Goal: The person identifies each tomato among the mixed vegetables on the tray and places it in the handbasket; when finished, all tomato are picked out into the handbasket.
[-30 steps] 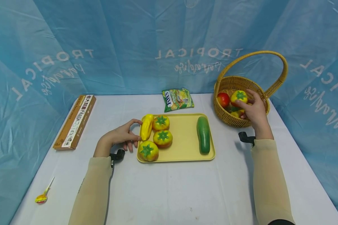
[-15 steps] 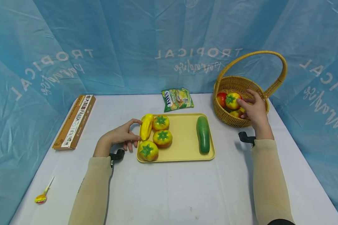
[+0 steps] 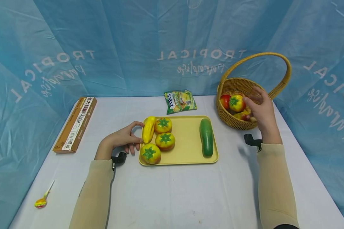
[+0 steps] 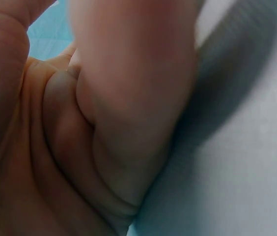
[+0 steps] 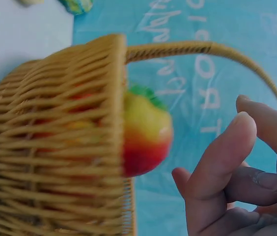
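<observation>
My left hand (image 3: 121, 137) rests at the left rim of a yellow tray (image 3: 186, 159), thumb and index fingertips spread apart beside a yellow banana (image 3: 148, 129). Several persimmon-like fruits with green leafy tops, one of them a front persimmon (image 3: 150, 154), share that tray with a green cucumber (image 3: 207, 137). My right hand (image 3: 263, 111) hovers over the right side of a wicker basket (image 3: 232, 119), fingers parted and holding nothing. Inside the basket lie a yellow-red persimmon (image 3: 237, 102), a red fruit (image 3: 225, 101) and a yellow-red fruit (image 3: 241, 115). In the right wrist view a gap separates fingers and persimmon (image 5: 147, 135).
Behind the tray lies a green Fox's candy bag (image 3: 180, 101). A long brown pasta box (image 3: 75, 124) is at the left, with a lollipop (image 3: 43, 200) nearer the front. The tall basket handle (image 3: 275, 55) arches beside the right hand. Blue curtains enclose the white table.
The persimmon under my right hand has moved left and down into the basket beside the red fruit. My right fingers have let go and drawn back right. The left hand stays put.
</observation>
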{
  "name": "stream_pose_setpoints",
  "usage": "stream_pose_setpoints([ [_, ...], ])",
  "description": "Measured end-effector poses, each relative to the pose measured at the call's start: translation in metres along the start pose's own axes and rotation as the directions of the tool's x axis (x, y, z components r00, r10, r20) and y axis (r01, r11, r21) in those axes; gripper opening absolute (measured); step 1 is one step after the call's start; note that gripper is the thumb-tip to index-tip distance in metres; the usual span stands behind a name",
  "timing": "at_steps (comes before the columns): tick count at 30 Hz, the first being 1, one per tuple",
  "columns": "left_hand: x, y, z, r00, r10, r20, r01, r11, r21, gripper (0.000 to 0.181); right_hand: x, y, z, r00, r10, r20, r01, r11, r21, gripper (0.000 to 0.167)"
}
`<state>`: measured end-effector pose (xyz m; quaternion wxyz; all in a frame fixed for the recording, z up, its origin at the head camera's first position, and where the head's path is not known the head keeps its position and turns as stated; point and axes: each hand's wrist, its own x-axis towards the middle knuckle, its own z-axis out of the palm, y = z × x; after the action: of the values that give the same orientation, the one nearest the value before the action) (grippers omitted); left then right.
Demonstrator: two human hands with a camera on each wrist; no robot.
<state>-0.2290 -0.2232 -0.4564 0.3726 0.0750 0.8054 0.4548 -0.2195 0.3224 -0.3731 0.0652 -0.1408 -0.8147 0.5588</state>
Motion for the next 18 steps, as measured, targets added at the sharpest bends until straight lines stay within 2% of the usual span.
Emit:
stream_pose_setpoints([
  [5, -0.001, 0.001, 0.000, 1.000, 0.002, -0.001, -0.002, 1.000, 0.003, 0.079, -0.013, -0.017, 0.005, 0.996, -0.081, 0.021, 0.081, 0.997, 0.002, 0.076],
  [9, -0.001, 0.000, 0.000, 1.000, -0.002, -0.001, 0.002, 1.000, 0.000, 0.080, -0.025, -0.030, 0.017, 0.983, -0.160, 0.091, 0.159, 0.987, 0.021, 0.072],
  [13, 0.000, 0.000, 0.000, 1.000, 0.000, -0.002, 0.000, 1.000, 0.004, 0.080, -0.037, -0.040, 0.035, 0.957, -0.217, 0.192, 0.208, 0.976, 0.070, 0.070],
  [18, 0.001, -0.001, 0.000, 1.000, 0.006, -0.003, -0.006, 1.000, 0.015, 0.080, -0.049, -0.047, 0.059, 0.910, -0.241, 0.338, 0.223, 0.971, 0.091, 0.071],
])
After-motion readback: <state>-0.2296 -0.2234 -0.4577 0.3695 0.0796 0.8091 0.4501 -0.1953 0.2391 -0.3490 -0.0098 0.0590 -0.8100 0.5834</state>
